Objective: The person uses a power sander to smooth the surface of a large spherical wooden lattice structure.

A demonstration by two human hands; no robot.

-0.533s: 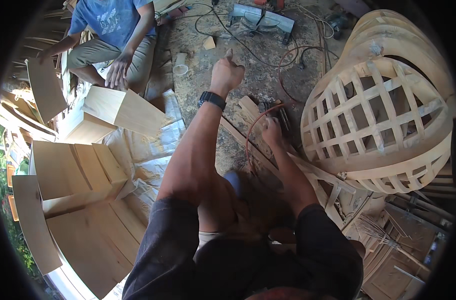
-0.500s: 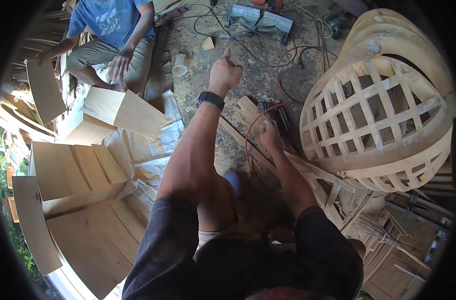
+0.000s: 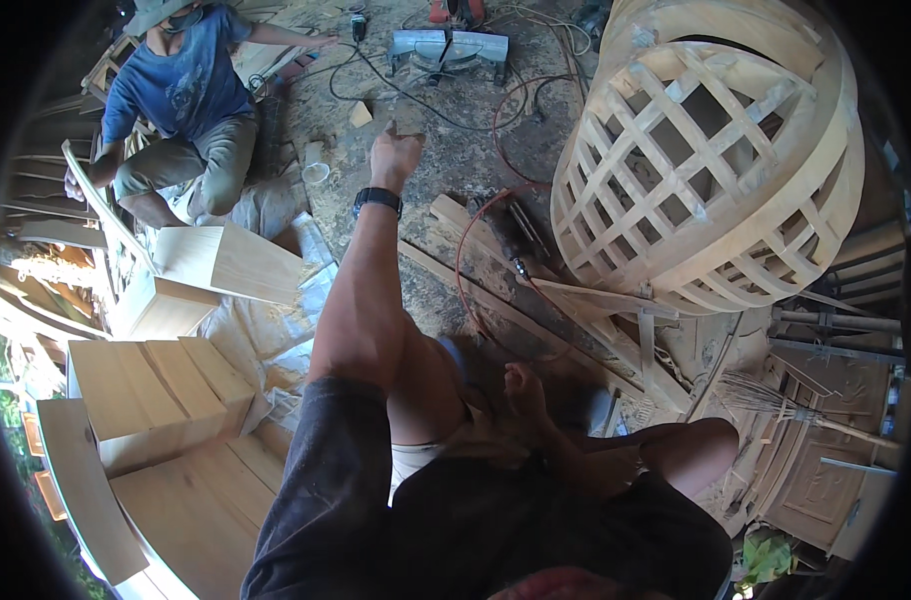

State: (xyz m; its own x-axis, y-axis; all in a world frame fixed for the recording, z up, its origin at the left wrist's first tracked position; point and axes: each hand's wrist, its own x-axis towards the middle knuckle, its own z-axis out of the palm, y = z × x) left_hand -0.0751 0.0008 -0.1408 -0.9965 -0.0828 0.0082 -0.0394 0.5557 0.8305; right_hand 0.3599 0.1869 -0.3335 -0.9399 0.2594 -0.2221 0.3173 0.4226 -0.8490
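Note:
My left hand (image 3: 396,158) reaches forward over the dusty floor, its index finger stretched out and nothing held in it. A dark watch (image 3: 378,203) circles that wrist. Just ahead of it lies a small pale wood scrap (image 3: 362,114). My right hand (image 3: 524,390) is drawn back close to my bent leg, fingers curled, and nothing shows in it. Beyond it, a dark hand tool with a metal hose fitting (image 3: 509,232) rests on the floor against wooden strips (image 3: 496,300). A thin red hose (image 3: 459,275) loops between that tool and my right hand.
At right stands a large rounded wooden lattice frame (image 3: 696,170). Wooden box-like steps (image 3: 166,400) fill the left. A co-worker (image 3: 181,90) squats at far left holding a curved board (image 3: 106,210). A metal machine (image 3: 451,50), cables, a clear cup (image 3: 317,168) and a twig broom (image 3: 776,400) lie about.
My right hand has pulled back from beside the dark tool toward my leg. My left hand still points forward. The co-worker's board has turned edge-on, and their other arm now stretches out sideways.

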